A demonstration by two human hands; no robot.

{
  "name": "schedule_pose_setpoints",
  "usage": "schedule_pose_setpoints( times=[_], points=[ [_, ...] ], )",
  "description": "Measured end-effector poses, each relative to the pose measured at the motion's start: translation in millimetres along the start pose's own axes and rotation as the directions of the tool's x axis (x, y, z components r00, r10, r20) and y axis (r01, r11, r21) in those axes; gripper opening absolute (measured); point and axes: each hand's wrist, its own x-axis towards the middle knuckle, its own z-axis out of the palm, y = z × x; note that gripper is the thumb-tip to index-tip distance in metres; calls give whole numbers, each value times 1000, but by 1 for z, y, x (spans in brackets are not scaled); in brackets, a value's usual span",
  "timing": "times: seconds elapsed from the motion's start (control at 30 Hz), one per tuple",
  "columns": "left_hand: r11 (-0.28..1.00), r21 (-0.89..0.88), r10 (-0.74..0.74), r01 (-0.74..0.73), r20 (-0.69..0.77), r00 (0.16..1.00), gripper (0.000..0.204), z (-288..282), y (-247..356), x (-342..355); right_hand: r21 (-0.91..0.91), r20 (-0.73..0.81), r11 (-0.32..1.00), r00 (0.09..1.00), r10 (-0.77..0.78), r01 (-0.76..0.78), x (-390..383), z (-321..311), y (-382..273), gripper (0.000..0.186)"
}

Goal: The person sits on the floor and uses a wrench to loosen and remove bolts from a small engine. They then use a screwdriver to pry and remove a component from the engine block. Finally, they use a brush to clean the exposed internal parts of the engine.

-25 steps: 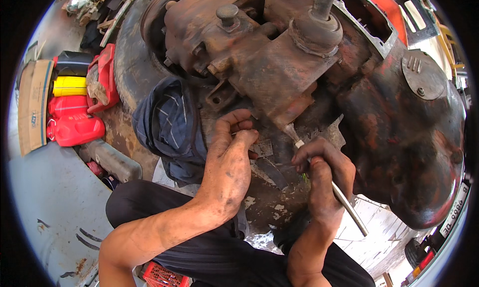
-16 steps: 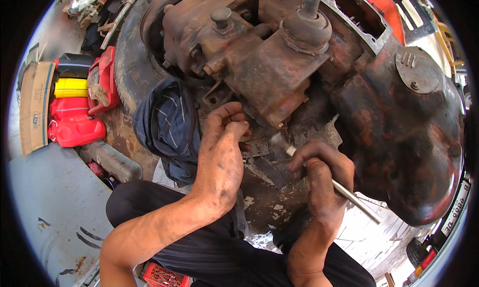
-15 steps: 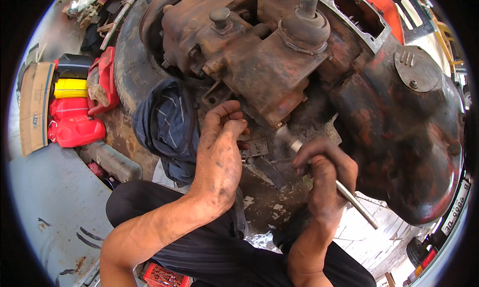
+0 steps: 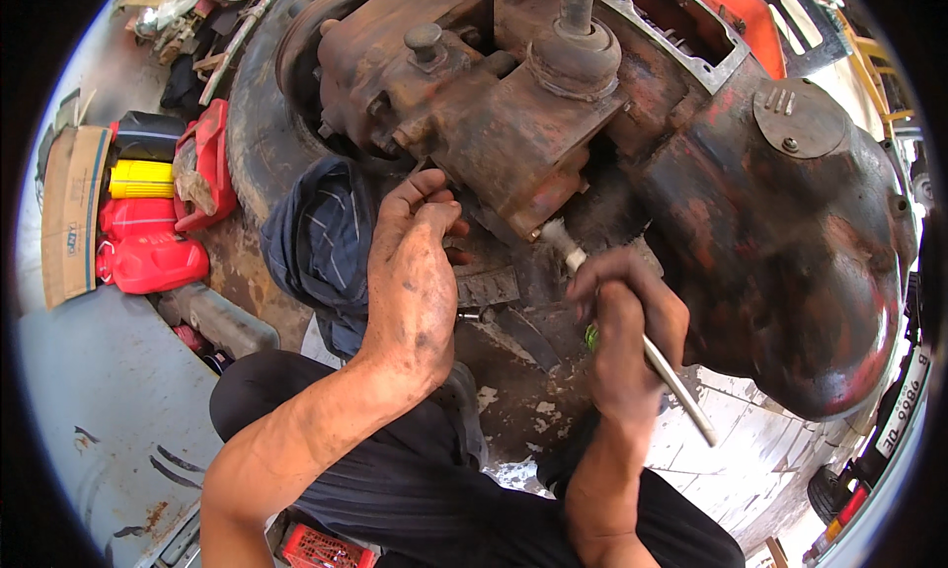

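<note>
My right hand point(image 4: 632, 321) is closed round the slim pale handle of a brush point(image 4: 681, 390). Its whitish bristles touch or nearly touch the lower corner of a rusty gearbox housing point(image 4: 494, 123), beside a small brassy bolt end point(image 4: 536, 234). My left hand point(image 4: 413, 262) is held near the housing's lower left side, fingers curled and thumb close to the forefinger. Whatever may lie between those fingers is hidden. Both hands are stained with grime. A dark blue cloth point(image 4: 321, 242) lies just left of my left hand.
A large dark, oily casing point(image 4: 780, 262) bulges at the right. Behind the cloth stands a tyre point(image 4: 252, 143). Red jerrycans point(image 4: 153, 262) and a cardboard piece point(image 4: 74, 212) are at the left, beyond a grey-blue panel point(image 4: 109, 390). A red crate point(image 4: 326, 546) sits below.
The whole view has shifted slightly, so the machine appears further left and up. The brush tip has moved up toward the housing's corner. A bit of green now shows beside my right hand.
</note>
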Motion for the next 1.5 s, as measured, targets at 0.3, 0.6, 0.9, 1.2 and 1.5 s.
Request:
schedule_pose_setpoints(
  times=[0.3,0.6,0.9,1.2,1.5],
  points=[
    [998,-26,61,-61,3,998,39,2,5,-3,-198,48,975,995,-88,96,-8,18,18,7],
    [992,-22,124,-124,-24,992,38,4,19,-4,-338,-82,887,929,-361,315,-18,29,7,7],
    [980,-89,176,-178,-23,984,39,7,32,-13,-396,92,855,941,-325,334,-24,39,26,11],
    [965,-123,229,-230,-23,973,35,8,40,-26,-453,100,802,916,-389,390,-28,42,29,11],
    [957,-107,272,-269,19,962,36,13,44,-31,-493,322,778,912,-252,389,-37,40,29,12]
  ],
)
